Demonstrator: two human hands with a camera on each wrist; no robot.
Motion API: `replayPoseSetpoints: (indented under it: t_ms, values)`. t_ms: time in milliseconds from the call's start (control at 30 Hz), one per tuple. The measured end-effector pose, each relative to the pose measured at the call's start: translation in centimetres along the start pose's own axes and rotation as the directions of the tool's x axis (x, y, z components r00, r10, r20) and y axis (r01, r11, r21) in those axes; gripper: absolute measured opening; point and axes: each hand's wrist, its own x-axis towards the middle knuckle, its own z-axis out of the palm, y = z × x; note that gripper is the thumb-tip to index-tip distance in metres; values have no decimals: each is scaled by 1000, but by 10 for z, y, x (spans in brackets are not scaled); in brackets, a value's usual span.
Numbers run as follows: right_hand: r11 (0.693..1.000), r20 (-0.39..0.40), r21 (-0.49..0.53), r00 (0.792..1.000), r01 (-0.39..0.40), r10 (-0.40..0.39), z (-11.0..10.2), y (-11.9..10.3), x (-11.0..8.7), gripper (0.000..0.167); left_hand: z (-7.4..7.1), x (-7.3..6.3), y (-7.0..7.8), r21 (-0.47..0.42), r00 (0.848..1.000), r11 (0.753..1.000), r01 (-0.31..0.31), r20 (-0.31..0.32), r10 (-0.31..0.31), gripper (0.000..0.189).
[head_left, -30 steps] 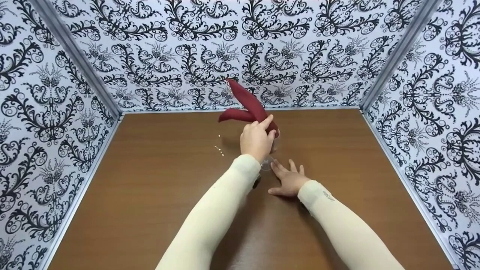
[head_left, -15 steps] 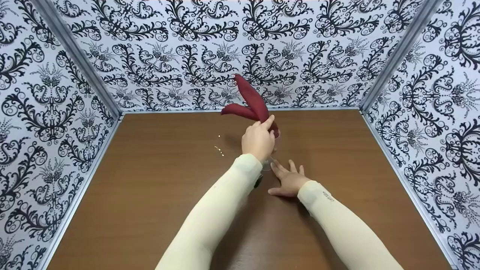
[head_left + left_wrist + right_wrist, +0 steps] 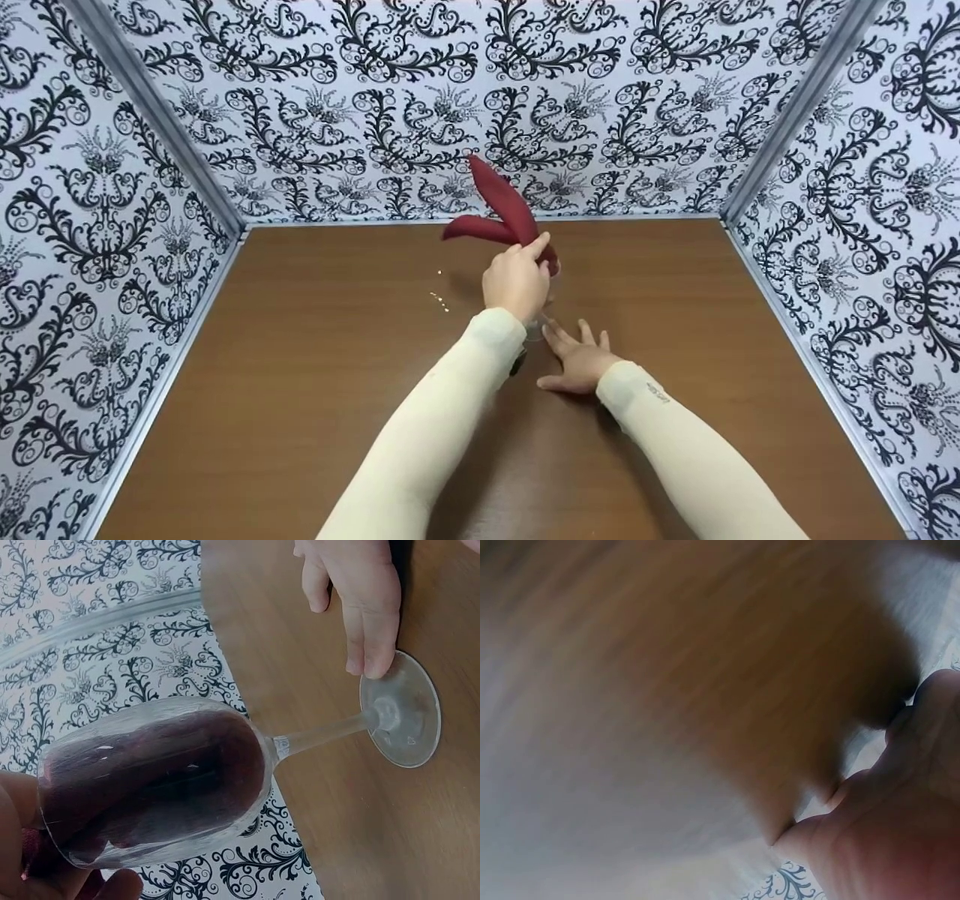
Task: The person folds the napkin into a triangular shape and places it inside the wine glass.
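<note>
A clear wine glass (image 3: 157, 772) stands on the table with a red cloth napkin (image 3: 504, 206) stuffed down into its bowl. Two pointed ends of the cloth stick up and lean left above the rim. My left hand (image 3: 516, 279) grips the napkin right at the rim, covering most of the glass in the head view. Beside the glass foot (image 3: 424, 731), my right hand (image 3: 579, 366) lies low with fingers spread and fairly straight, two fingertips resting on the foot's edge. The right wrist view shows part of the right palm (image 3: 892, 832) and blurred table.
The brown wooden table (image 3: 300, 375) is walled on three sides by black-and-white patterned panels (image 3: 420, 97). Grey metal posts (image 3: 172, 142) join the panels. Several small bright specks (image 3: 441, 302) show on the tabletop left of the glass.
The napkin's ends have swung a little right, rising and then dipping slightly. My left hand has shifted slightly right with the cloth. The right hand stays put at the glass foot.
</note>
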Motion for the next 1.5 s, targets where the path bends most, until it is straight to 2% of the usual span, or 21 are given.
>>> replayPoseSetpoints:
  t_ms: [467,1000,1500]
  values:
    - [1000,5,-1,1000,9,-9,-3,-3,-2,108,-4,0,0,11,999,1000,7,49,-7,46]
    - [1000,3,11,1000,11,-11,-2,-4,-3,108,-3,0,-1,11,998,1000,8,57,-8,46]
    - [1000,17,-24,1000,5,-4,-1,0,1,108,-3,1,-2,27,998,1000,9,64,-11,44]
